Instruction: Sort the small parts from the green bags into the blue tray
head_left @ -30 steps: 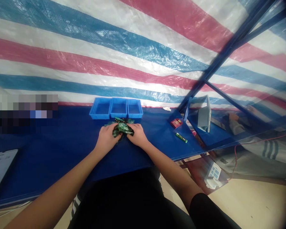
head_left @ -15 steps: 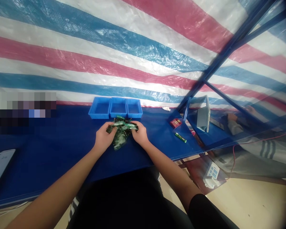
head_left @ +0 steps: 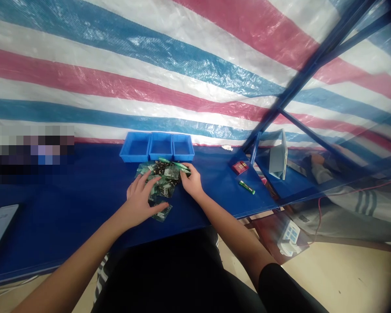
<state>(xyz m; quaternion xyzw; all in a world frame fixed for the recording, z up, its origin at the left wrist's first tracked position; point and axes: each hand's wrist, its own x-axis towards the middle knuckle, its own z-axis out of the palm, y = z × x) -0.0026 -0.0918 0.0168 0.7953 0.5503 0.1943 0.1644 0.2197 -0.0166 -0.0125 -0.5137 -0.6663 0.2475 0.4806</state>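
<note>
A pile of small clear plastic packets (head_left: 165,188) with dark bits inside lies on the blue tabletop (head_left: 84,204). My left hand (head_left: 143,195) is open, fingers spread over the pile's left side, its thumb beside a separate packet (head_left: 163,212) nearer the table's front edge. At the pile's right, my right hand (head_left: 191,180) is closed on a packet with a green edge (head_left: 181,167). The fingers partly cover that packet. Just behind the pile stand three blue bins, a left bin (head_left: 135,156), a middle bin (head_left: 161,155) and a right bin (head_left: 183,155).
To the right lie a red box (head_left: 240,168) and a green tube-like packet (head_left: 246,187). A tablet-like panel (head_left: 282,156) stands beyond the blue frame (head_left: 273,115). Another person's sleeve (head_left: 365,204) shows at far right. A white sheet (head_left: 0,226) lies at left.
The packets bunched between both hands have spread into a loose pile. My left hand has opened and come nearer me over the packets; my right hand stays at the right side.
</note>
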